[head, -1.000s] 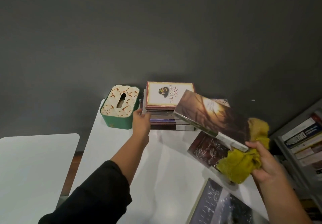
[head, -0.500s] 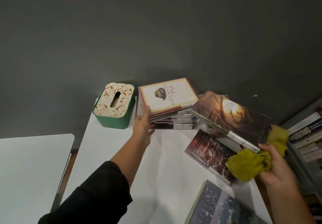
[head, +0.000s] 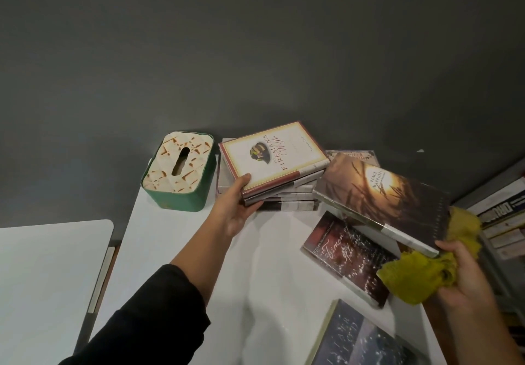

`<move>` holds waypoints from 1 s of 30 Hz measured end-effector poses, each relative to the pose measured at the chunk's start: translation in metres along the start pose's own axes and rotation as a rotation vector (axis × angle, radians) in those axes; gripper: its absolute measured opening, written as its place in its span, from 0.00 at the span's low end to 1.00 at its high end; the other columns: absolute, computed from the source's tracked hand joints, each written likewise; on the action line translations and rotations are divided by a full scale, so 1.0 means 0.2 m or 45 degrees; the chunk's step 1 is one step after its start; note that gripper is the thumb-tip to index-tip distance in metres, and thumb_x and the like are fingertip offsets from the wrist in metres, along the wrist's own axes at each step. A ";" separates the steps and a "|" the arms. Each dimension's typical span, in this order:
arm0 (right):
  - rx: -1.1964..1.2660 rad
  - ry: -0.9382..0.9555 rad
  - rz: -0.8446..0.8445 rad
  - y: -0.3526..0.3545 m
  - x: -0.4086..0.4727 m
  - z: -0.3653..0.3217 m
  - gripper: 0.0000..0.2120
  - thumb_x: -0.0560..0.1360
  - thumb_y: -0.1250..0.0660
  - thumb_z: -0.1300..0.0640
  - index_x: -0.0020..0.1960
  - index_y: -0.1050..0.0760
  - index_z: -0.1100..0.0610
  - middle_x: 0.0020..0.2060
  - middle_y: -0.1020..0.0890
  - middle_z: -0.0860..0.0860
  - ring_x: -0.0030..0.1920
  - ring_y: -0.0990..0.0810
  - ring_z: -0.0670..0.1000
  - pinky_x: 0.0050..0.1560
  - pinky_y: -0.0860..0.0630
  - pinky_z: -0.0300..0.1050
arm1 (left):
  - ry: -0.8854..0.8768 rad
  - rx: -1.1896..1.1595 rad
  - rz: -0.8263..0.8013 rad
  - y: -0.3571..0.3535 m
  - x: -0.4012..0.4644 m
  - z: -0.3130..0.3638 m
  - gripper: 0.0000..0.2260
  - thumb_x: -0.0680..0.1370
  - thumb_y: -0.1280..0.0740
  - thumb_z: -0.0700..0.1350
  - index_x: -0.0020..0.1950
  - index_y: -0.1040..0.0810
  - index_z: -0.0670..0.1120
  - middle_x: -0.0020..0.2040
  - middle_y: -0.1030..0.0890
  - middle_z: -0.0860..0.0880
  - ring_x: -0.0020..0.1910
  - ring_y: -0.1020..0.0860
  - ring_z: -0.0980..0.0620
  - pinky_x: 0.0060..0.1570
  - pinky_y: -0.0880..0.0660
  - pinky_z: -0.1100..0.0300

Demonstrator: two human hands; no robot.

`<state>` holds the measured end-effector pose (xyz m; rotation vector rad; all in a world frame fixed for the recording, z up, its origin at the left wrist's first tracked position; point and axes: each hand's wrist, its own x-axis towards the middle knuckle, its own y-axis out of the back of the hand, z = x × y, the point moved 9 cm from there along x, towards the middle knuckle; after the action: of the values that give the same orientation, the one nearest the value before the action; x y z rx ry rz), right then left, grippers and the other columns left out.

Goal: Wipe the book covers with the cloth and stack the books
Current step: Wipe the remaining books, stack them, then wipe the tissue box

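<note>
The top of the book stack (head: 279, 194) at the far edge of the white worktop (head: 170, 245) is being gripped at its near left corner by the left hand (head: 235, 208), with the thumb laid on the cream "Fireman's Wife" cover (head: 272, 158) and the fingers curled under the upper two or three volumes, which are being held tilted above the lower ones. A sunset-covered "Peace Warrior" book (head: 386, 197) is being held in the air by the right hand (head: 466, 273), pinched at its near right corner together with a bunched yellow cloth (head: 417, 276); its long axis is running from the stack down toward that hand, cover up, spine facing the near side. Judging from this, the stack is being opened or squared so that the held book can be added. To do this well, the raised volumes are best kept supported from beneath and level, so that none slides toward the green tissue box (head: 179, 174) just to the left, and the held book is best turned until its spine lies along the other spines before being lowered flat. The cloth should be kept clear of the gap so that it is not trapped. A dark red book (head: 349, 256) and a dark blue one (head: 363, 339) are lying flat near the right edge, apparently not yet stacked.
</note>
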<state>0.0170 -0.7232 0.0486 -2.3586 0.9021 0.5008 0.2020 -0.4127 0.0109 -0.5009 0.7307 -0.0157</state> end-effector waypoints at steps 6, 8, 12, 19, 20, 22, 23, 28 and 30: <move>0.031 0.025 -0.043 -0.02 0.05 -0.02 0.09 0.75 0.42 0.60 0.47 0.23 0.52 0.30 0.17 0.48 0.29 0.18 0.47 0.26 0.22 0.40 | -0.223 -0.119 -0.021 -0.01 -0.04 0.17 0.10 0.78 0.35 0.43 0.59 0.27 0.44 0.51 0.18 0.44 0.50 0.19 0.49 0.45 0.20 0.55; 0.001 -0.008 -0.049 -0.04 0.08 -0.01 0.11 0.78 0.46 0.59 0.49 0.25 0.52 0.31 0.17 0.49 0.29 0.18 0.47 0.28 0.21 0.42 | -0.307 -0.058 -0.029 0.01 -0.06 0.27 0.06 0.78 0.35 0.42 0.54 0.26 0.43 0.49 0.18 0.45 0.47 0.18 0.50 0.44 0.19 0.56; -0.057 -0.060 -0.078 -0.18 0.15 0.02 0.09 0.72 0.35 0.57 0.53 0.23 0.52 0.38 0.15 0.50 0.34 0.17 0.48 0.34 0.19 0.42 | -0.410 -0.073 -0.102 -0.02 -0.11 0.46 0.05 0.78 0.35 0.44 0.52 0.25 0.43 0.45 0.16 0.46 0.46 0.16 0.50 0.44 0.18 0.56; -0.274 -0.202 -0.124 -0.62 0.38 0.16 0.13 0.72 0.34 0.60 0.56 0.23 0.59 0.37 0.16 0.54 0.32 0.18 0.51 0.32 0.20 0.46 | -0.455 -0.086 -0.093 0.00 -0.10 0.62 0.07 0.78 0.34 0.47 0.53 0.25 0.45 0.47 0.16 0.46 0.48 0.17 0.50 0.46 0.19 0.56; -0.308 -0.214 -0.124 -0.66 0.40 0.17 0.15 0.72 0.33 0.59 0.58 0.23 0.59 0.39 0.17 0.55 0.32 0.18 0.52 0.32 0.20 0.47 | -0.444 -0.090 -0.083 0.01 -0.09 0.62 0.07 0.78 0.34 0.47 0.52 0.25 0.45 0.46 0.16 0.47 0.46 0.17 0.50 0.45 0.19 0.56; -0.362 -0.207 -0.145 -0.74 0.45 0.18 0.17 0.72 0.31 0.59 0.60 0.24 0.59 0.42 0.18 0.56 0.35 0.18 0.54 0.36 0.19 0.51 | -0.424 -0.094 -0.066 0.03 -0.08 0.60 0.06 0.78 0.34 0.47 0.52 0.25 0.46 0.45 0.16 0.47 0.45 0.16 0.51 0.46 0.19 0.56; -0.384 -0.177 -0.144 -0.76 0.47 0.18 0.17 0.72 0.31 0.60 0.61 0.24 0.59 0.43 0.19 0.57 0.37 0.18 0.55 0.37 0.19 0.53 | -0.411 -0.089 -0.058 0.04 -0.07 0.59 0.07 0.78 0.34 0.47 0.53 0.25 0.46 0.46 0.16 0.47 0.46 0.17 0.51 0.46 0.19 0.56; -0.622 0.039 -0.119 -0.80 0.57 0.11 0.22 0.72 0.32 0.66 0.64 0.29 0.54 0.53 0.20 0.59 0.50 0.20 0.60 0.48 0.21 0.56 | -0.346 -0.058 -0.038 0.09 -0.02 0.54 0.09 0.77 0.34 0.47 0.55 0.25 0.45 0.48 0.16 0.45 0.49 0.17 0.49 0.42 0.19 0.57; -0.791 0.078 -0.129 -0.81 0.58 0.10 0.22 0.71 0.32 0.67 0.62 0.30 0.53 0.53 0.21 0.57 0.51 0.20 0.59 0.50 0.21 0.56 | -0.320 -0.046 -0.052 0.08 0.00 0.53 0.10 0.77 0.33 0.47 0.55 0.25 0.44 0.49 0.17 0.45 0.49 0.17 0.49 0.43 0.19 0.57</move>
<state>0.2085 -0.6672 0.0319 -2.9717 0.7157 0.7552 0.2667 -0.3532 0.0710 -0.5414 0.4758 0.0223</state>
